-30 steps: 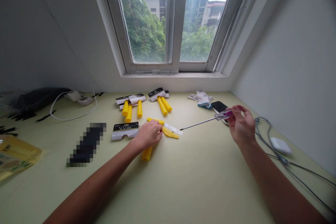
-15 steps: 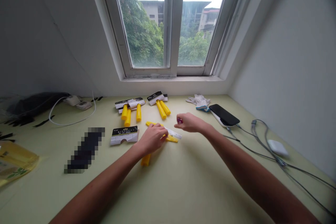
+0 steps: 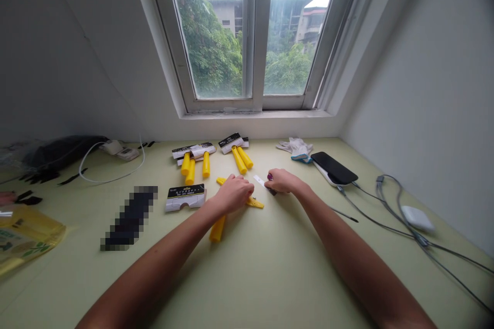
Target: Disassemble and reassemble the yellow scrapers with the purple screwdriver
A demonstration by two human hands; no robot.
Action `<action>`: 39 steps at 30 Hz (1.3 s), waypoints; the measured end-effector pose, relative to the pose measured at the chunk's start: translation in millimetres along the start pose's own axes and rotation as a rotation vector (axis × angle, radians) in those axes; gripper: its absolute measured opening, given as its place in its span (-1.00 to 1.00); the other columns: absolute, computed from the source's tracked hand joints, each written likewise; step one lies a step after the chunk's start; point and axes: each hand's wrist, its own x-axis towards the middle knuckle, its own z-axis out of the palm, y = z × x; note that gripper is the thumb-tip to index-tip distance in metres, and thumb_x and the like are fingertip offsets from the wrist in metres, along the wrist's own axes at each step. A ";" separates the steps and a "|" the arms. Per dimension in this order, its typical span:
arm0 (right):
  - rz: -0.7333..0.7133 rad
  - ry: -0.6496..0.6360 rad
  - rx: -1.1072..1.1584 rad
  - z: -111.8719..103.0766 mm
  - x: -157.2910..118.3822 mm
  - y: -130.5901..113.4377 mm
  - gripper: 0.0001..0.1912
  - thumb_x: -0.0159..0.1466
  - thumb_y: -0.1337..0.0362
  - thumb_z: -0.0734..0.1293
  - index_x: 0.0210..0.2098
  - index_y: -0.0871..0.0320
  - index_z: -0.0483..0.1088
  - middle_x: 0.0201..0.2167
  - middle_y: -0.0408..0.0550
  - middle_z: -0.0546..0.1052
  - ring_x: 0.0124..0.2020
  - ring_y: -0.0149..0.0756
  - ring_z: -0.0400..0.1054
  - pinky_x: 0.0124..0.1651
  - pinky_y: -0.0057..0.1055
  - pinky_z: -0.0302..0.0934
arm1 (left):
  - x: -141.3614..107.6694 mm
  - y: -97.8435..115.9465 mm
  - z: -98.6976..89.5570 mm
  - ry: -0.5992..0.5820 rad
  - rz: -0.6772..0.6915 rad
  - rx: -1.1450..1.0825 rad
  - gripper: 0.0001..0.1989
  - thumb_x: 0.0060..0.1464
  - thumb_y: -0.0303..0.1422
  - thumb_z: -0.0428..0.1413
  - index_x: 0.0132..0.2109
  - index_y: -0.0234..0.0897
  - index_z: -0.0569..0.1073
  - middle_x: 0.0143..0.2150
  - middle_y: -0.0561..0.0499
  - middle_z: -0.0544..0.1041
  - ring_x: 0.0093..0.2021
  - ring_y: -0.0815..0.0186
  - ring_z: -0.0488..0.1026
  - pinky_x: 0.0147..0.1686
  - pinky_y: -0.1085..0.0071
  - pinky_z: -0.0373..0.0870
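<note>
A yellow T-shaped tool (image 3: 218,229) lies on the table, its handle toward me and its yellow crossbar (image 3: 255,203) running under my fingers. My left hand (image 3: 236,193) is closed over the crossbar, which it partly hides. To the right, my right hand (image 3: 284,181) is curled in a fist around a small item with a round purple end (image 3: 270,177); the rest of that item is hidden. By the right fingers lies a thin white strip (image 3: 259,180) with a dark end. Left of the tool rests a black-and-white packaging card (image 3: 186,198).
Behind the hands lie several yellow handles (image 3: 206,165) with cards. A white glove (image 3: 295,148), a black phone (image 3: 334,167), grey cables (image 3: 388,216) and a white case (image 3: 417,218) are to the right. At left are a pixelated dark patch (image 3: 129,218) and a yellow bag (image 3: 29,236).
The white strip has moved from across the yellow crossbar to beside my right hand, its dark end now showing. My left hand has shifted slightly right along the tool. The view has shifted slightly.
</note>
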 end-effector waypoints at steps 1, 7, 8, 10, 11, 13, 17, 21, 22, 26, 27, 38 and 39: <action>0.008 -0.003 0.003 -0.6 0.1 2.6 -0.72 0.15 0.14 0.29 -0.27 0.20 0.50 -0.35 0.05 0.58 -0.49 -0.32 0.39 -0.54 -0.48 0.06 | 3.1 -0.8 0.8 -0.005 -0.002 0.001 -0.84 0.14 -0.48 0.02 -0.33 -0.24 0.49 -0.34 0.01 0.57 -0.26 0.25 0.43 -0.28 0.34 0.14; 0.033 0.008 0.013 -5.5 -2.7 14.4 -0.71 0.13 0.17 0.30 -0.24 0.21 0.50 -0.33 0.08 0.58 -0.51 -0.31 0.39 -0.53 -0.47 0.06 | 8.7 -3.9 -1.8 -0.018 -0.008 -0.021 -0.84 0.16 -0.44 0.01 -0.26 -0.23 0.50 -0.28 0.00 0.57 -0.22 0.25 0.45 -0.26 0.34 0.17; 0.029 0.019 0.013 -6.7 -3.9 14.6 -0.71 0.13 0.17 0.30 -0.24 0.22 0.49 -0.32 0.10 0.57 -0.48 -0.29 0.40 -0.52 -0.47 0.06 | 6.0 -3.4 -3.5 -0.018 -0.006 -0.025 -0.84 0.16 -0.43 0.01 -0.25 -0.23 0.50 -0.26 0.00 0.57 -0.21 0.25 0.45 -0.25 0.34 0.17; 0.003 0.041 0.017 -8.8 -7.2 11.5 -0.71 0.14 0.17 0.30 -0.23 0.22 0.49 -0.30 0.12 0.57 -0.42 -0.25 0.41 -0.49 -0.46 0.07 | -1.5 -1.6 -6.4 -0.023 0.009 -0.033 -0.85 0.16 -0.39 0.04 -0.21 -0.20 0.51 -0.23 0.00 0.57 -0.19 0.25 0.45 -0.23 0.34 0.18; -0.023 0.049 0.021 -9.5 -9.2 7.9 -0.72 0.15 0.17 0.29 -0.24 0.22 0.49 -0.30 0.11 0.57 -0.39 -0.25 0.42 -0.48 -0.47 0.07 | -5.7 -0.7 -7.2 -0.028 0.024 -0.037 -0.86 0.14 -0.37 0.06 -0.20 -0.19 0.51 -0.21 0.01 0.57 -0.18 0.25 0.44 -0.22 0.33 0.18; -0.100 0.051 0.036 -10.0 -13.8 -2.8 -0.74 0.16 0.17 0.30 -0.26 0.19 0.49 -0.30 0.06 0.58 -0.35 -0.26 0.41 -0.44 -0.48 0.08 | -12.7 0.5 -7.0 -0.038 0.060 -0.046 -0.86 0.09 -0.35 0.12 -0.18 -0.17 0.52 -0.18 0.01 0.57 -0.15 0.23 0.43 -0.19 0.31 0.17; -0.264 0.013 0.070 -7.5 -21.9 -27.8 -0.77 0.14 0.12 0.34 -0.30 0.12 0.50 -0.30 -0.05 0.59 -0.32 -0.32 0.41 -0.39 -0.52 0.11 | -18.5 -1.2 -2.4 -0.044 0.090 -0.054 -0.89 0.11 -0.37 0.11 -0.23 -0.16 0.54 -0.16 0.03 0.58 -0.13 0.24 0.43 -0.14 0.30 0.16; -0.303 0.009 0.069 -7.0 -24.7 -34.3 -0.80 0.15 0.15 0.33 -0.33 0.14 0.49 -0.34 -0.06 0.58 -0.34 -0.33 0.40 -0.39 -0.52 0.11 | -18.6 -5.1 -2.9 -0.029 0.093 -0.058 -0.82 0.18 -0.40 0.05 -0.23 -0.15 0.55 -0.18 0.03 0.59 -0.14 0.27 0.44 -0.18 0.33 0.17; -0.298 0.012 0.066 -8.0 -24.8 -32.4 -0.80 0.17 0.16 0.31 -0.34 0.14 0.49 -0.35 -0.05 0.58 -0.35 -0.33 0.40 -0.38 -0.52 0.11 | -18.7 -5.8 -4.7 -0.021 0.096 -0.059 -0.82 0.19 -0.40 0.04 -0.24 -0.16 0.55 -0.19 0.03 0.59 -0.15 0.27 0.45 -0.18 0.33 0.17; -0.277 0.015 0.049 -14.9 -24.6 -21.5 -0.82 0.19 0.20 0.29 -0.36 0.16 0.48 -0.37 -0.05 0.57 -0.37 -0.33 0.39 -0.37 -0.51 0.11 | -19.9 -8.0 -16.3 0.005 0.090 -0.090 -0.79 0.22 -0.40 0.01 -0.26 -0.19 0.55 -0.25 0.01 0.59 -0.20 0.26 0.47 -0.18 0.33 0.21; -0.274 0.010 0.045 -16.6 -24.7 -19.5 -0.82 0.19 0.21 0.29 -0.36 0.16 0.48 -0.38 -0.06 0.56 -0.38 -0.33 0.38 -0.38 -0.50 0.11 | -20.3 -8.7 -20.2 0.012 0.085 -0.118 -0.79 0.22 -0.40 0.01 -0.25 -0.19 0.55 -0.25 0.00 0.59 -0.21 0.27 0.47 -0.18 0.34 0.23; -0.388 0.006 0.019 -2.2 -32.9 -49.4 -0.86 0.19 0.21 0.32 -0.32 0.10 0.48 -0.37 -0.11 0.56 -0.36 -0.38 0.38 -0.38 -0.53 0.09 | -37.9 -42.2 -74.4 0.169 -0.210 -0.552 -0.72 0.15 -0.26 0.04 -0.11 -0.28 0.54 -0.19 -0.03 0.60 -0.22 0.29 0.51 -0.19 0.43 0.41; -0.386 0.020 0.006 1.6 -31.4 -55.1 -0.85 0.20 0.19 0.31 -0.34 0.12 0.48 -0.38 -0.09 0.56 -0.36 -0.36 0.38 -0.38 -0.52 0.09 | -39.8 -46.0 -77.4 0.167 -0.255 -0.536 -0.71 0.14 -0.25 0.04 -0.12 -0.29 0.55 -0.21 -0.04 0.60 -0.24 0.28 0.51 -0.23 0.43 0.42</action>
